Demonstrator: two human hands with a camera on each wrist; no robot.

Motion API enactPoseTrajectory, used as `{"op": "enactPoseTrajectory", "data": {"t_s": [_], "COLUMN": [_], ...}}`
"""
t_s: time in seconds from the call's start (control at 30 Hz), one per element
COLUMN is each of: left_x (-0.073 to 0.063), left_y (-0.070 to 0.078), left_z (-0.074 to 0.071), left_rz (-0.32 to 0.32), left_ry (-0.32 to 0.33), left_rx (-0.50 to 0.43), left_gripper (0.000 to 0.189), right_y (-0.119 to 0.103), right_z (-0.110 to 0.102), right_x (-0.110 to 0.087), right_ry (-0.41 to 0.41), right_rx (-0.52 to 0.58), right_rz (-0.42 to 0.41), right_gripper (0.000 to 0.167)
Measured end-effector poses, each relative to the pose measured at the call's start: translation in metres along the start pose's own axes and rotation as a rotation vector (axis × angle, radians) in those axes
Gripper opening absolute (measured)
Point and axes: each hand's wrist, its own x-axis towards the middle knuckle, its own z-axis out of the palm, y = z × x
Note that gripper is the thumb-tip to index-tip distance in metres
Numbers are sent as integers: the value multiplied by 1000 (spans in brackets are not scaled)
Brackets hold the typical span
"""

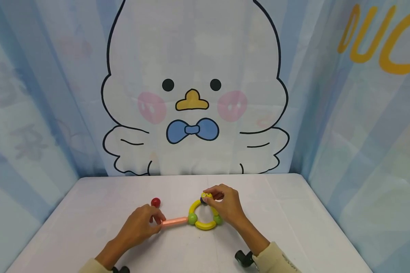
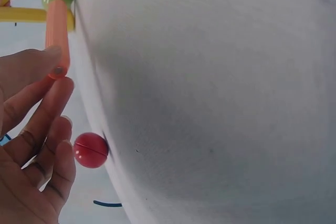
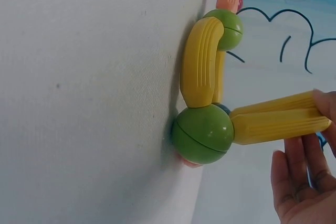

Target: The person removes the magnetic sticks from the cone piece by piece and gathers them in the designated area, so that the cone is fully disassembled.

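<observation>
On the table, green balls and yellow rods are joined in a ring. The left green ball (image 1: 192, 218) connects to a salmon-orange rod (image 1: 175, 222) pointing left. My left hand (image 1: 138, 226) pinches the free end of that rod between thumb and fingers. Yellow rods (image 3: 281, 121) rise side by side from the right green ball (image 3: 202, 134). Their upper ends are pinched by my right hand (image 1: 228, 204), which partly covers the ring's right side. A curved yellow rod (image 1: 205, 226) forms the near side. Part of a dark blue piece (image 1: 202, 201) shows beneath the right fingers.
A red ball (image 1: 155, 202) lies on the white table (image 1: 276, 220) just beyond my left hand. Behind the table hangs a curtain (image 1: 194, 151) printed with a cartoon duck. Patterned blue curtains flank both sides.
</observation>
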Motion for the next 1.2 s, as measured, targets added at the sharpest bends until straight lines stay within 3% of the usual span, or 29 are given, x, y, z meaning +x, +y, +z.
{"op": "enactPoseTrajectory", "data": {"t_s": [0.23,0.8,1.0,1.2], "left_x": [5,6,7,15], "left_y": [-3,-3,6,24], "left_z": [3,5,0,-1], "left_rz": [7,26,87,136], "left_ry": [-49,-71,-7,68], "left_rx": [21,26,9,11], "left_gripper": [21,20,21,19], "right_y": [1,1,0,0], "right_z": [0,-1,-1,0], "right_x": [0,-1,-1,-1], "right_ry": [-2,-9,-18,-10], "right_rx": [4,18,17,8], "right_rz": [0,-6,-5,-9], "right_gripper": [17,18,18,18]}}
